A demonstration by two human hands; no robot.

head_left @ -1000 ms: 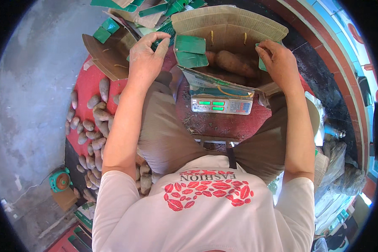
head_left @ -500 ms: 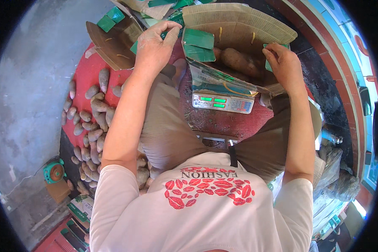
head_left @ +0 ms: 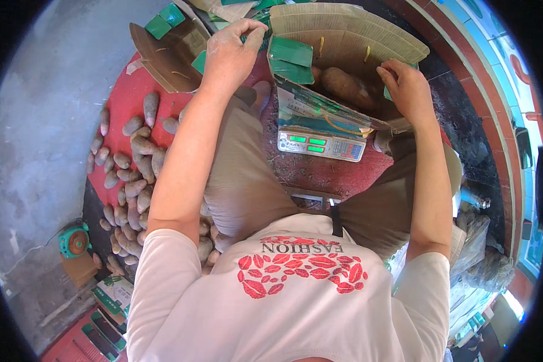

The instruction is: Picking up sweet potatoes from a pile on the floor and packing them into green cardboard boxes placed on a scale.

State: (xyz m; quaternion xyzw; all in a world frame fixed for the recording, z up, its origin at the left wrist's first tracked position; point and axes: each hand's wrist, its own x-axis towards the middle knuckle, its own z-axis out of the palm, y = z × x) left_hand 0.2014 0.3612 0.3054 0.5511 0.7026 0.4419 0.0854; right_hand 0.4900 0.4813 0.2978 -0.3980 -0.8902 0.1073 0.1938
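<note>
An upright cardboard box (head_left: 350,36) with green end flaps and yellow cord handles holds several long brown tubers (head_left: 347,88). It rests on a digital scale (head_left: 320,145) with lit green displays. My left hand (head_left: 230,57) is at the box's left side, thumb and forefinger bent close together by the green flap (head_left: 291,58); whatever lies between them is hidden. On the opposite side my right hand (head_left: 408,87) has its fingers curled over the box's right edge, beside another green flap. My feet and the scale's base are partly covered.
Many loose tubers (head_left: 142,145) lie on the red mat (head_left: 117,105) to my left. A second open box (head_left: 169,54) stands at the far left. A small teal fan-like device (head_left: 74,241) is lower left; crumpled plastic bags (head_left: 479,247) are lower right.
My left hand has shifted slightly right and up in the picture. The box and scale appear slightly further right, while my right hand has barely moved.
</note>
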